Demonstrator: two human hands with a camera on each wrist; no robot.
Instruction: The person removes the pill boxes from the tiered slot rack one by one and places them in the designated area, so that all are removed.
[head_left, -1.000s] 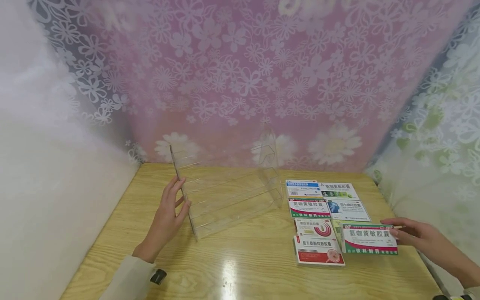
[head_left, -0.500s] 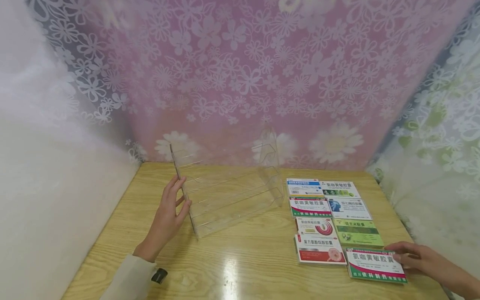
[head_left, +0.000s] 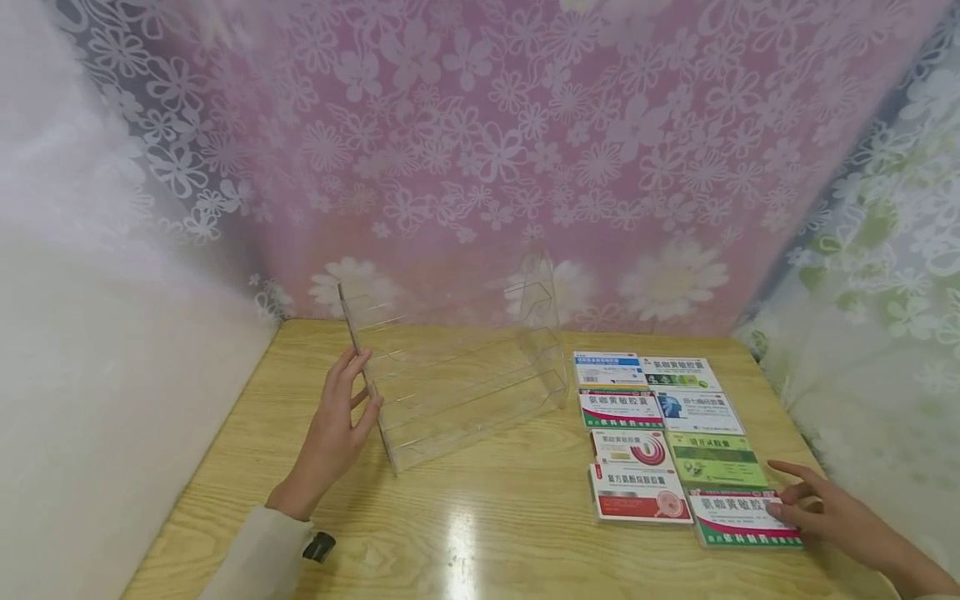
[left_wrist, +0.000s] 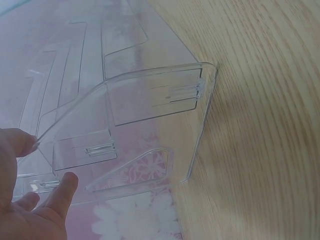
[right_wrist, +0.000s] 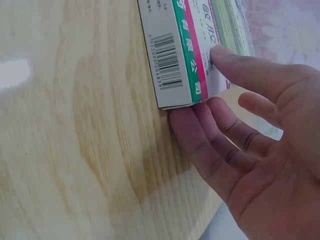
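Note:
A clear plastic tiered rack (head_left: 465, 383) stands at an angle on the table. My left hand (head_left: 330, 442) grips its left side panel by the edge; in the left wrist view the thumb and fingers (left_wrist: 62, 197) lie on either side of that panel. A white, red and green medicine box (head_left: 742, 521) lies flat at the near end of the right column of boxes. My right hand (head_left: 832, 517) holds its right end, the thumb on the printed face and several fingertips (right_wrist: 187, 122) against the end. The index finger is lifted off in the head view.
Left of that box lies a red and white medicine box (head_left: 641, 493). Just behind it is a green medicine box (head_left: 716, 460), with several more boxes in two columns. Patterned curtains (head_left: 480, 167) enclose the wooden table (head_left: 420, 542) at the back and sides.
My right hand has brought the white, red and green box from over the green box down to the near end of the column, then nudged it slightly away. The left hand stays on the rack.

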